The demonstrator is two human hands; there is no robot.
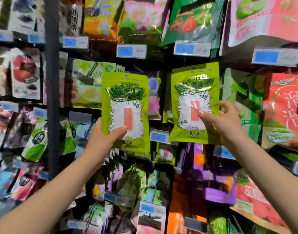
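Two matching lime-green snack pouches with a white burst and a red bar on the front are held up before a store rack. My left hand (105, 139) grips the left pouch (125, 105) at its lower left corner, thumb across the front. My right hand (224, 122) pinches the right pouch (194, 98) at its right edge, thumb on the front near the red bar, fingers behind. The right pouch sits at a hanging row, with another like it just behind. Both pouches are upright.
Hanging snack bags in green, pink, red, purple and orange fill the rack on every side. Blue-and-white price tags (131, 51) stick out on the peg ends. A dark vertical post (51, 85) stands at the left.
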